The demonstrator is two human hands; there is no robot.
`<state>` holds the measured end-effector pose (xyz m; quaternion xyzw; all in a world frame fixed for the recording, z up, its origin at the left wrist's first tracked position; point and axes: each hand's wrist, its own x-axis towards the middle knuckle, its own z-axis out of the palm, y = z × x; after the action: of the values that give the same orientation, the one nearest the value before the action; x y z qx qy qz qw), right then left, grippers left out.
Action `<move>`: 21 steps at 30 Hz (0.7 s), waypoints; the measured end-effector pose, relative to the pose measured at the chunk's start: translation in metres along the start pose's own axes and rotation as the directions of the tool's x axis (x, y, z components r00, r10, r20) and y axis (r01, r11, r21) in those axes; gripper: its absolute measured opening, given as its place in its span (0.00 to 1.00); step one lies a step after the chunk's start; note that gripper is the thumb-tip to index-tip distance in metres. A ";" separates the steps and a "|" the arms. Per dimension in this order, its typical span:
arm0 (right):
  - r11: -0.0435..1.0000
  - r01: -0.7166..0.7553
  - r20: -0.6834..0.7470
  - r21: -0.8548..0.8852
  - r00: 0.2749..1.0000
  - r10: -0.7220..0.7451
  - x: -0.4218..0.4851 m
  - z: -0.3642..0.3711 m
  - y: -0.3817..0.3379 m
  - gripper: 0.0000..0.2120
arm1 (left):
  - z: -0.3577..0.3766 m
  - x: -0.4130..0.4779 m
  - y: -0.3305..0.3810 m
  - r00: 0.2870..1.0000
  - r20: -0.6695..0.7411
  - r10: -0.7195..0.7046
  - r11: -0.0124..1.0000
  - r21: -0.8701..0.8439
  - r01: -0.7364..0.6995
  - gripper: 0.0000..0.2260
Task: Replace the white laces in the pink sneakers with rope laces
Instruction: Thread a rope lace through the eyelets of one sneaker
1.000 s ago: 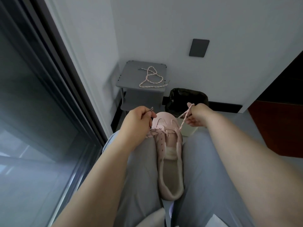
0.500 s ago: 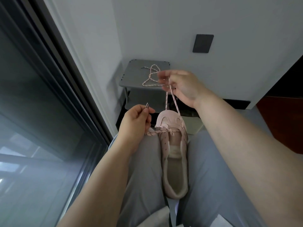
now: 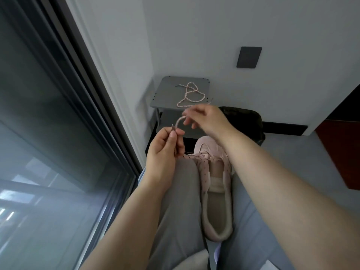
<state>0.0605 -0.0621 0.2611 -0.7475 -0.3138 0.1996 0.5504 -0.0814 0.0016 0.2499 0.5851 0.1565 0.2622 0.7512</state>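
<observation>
A pink sneaker (image 3: pixel 216 184) lies wedged between my thighs, toe pointing away. A pink speckled rope lace (image 3: pixel 198 157) runs across its front eyelets. My left hand (image 3: pixel 165 151) pinches one end of that lace by its dark tip, above the left knee. My right hand (image 3: pixel 204 118) hovers over the toe, fingers curled on the other stretch of the lace, which arcs from it to the left hand. A second rope lace (image 3: pixel 190 94) lies looped on the grey stool (image 3: pixel 165 92) ahead.
A dark-framed glass door (image 3: pixel 58 133) fills the left side. A black bag (image 3: pixel 245 119) sits on the floor right of the stool, against the white wall. A dark plate (image 3: pixel 249 57) is on the wall. A reddish-brown cabinet (image 3: pixel 342 149) stands at the right.
My right hand has come down and left from above the stool to just beside the left hand, bringing its lace end along. The left hand rose slightly.
</observation>
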 end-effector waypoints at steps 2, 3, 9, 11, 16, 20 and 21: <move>0.993 0.034 0.022 0.110 0.999 -0.036 -0.016 -0.019 -0.015 0.08 | 0.000 0.000 0.000 1.000 -0.021 0.021 0.998 0.061 -0.019 0.12; 0.994 0.034 0.060 0.104 0.997 -0.040 -0.025 -0.030 -0.019 0.08 | 0.000 -0.001 0.000 0.999 -0.038 0.029 0.994 0.107 -0.025 0.12; 0.954 -0.087 0.078 -0.286 0.990 0.113 -0.083 -0.092 -0.011 0.09 | 0.004 -0.003 -0.002 0.986 -0.125 0.111 0.870 0.492 -0.036 0.11; 0.904 -0.086 -0.091 -0.419 0.994 0.053 -0.100 -0.107 -0.005 0.02 | 0.000 -0.004 0.001 0.991 -0.109 0.072 0.819 0.573 0.003 0.11; 0.989 0.059 -0.532 -0.133 0.838 -0.121 -0.127 -0.126 0.003 0.22 | -0.005 -0.011 0.026 0.963 0.089 -0.253 0.600 0.796 0.084 0.12; 0.993 0.121 -0.439 -0.002 0.892 -0.109 -0.129 -0.106 0.006 0.23 | -0.006 -0.026 0.044 0.886 0.163 -0.435 0.403 0.915 0.029 0.11; 0.992 0.126 -0.414 0.007 0.903 -0.111 -0.128 -0.101 0.006 0.22 | -0.007 -0.031 0.048 0.871 0.167 -0.462 0.362 0.932 0.013 0.09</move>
<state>0.0339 -0.2220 0.2811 -0.7430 -0.2319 0.0087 0.6277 -0.1203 -0.0024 0.2917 0.9077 0.2002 -0.1078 0.3526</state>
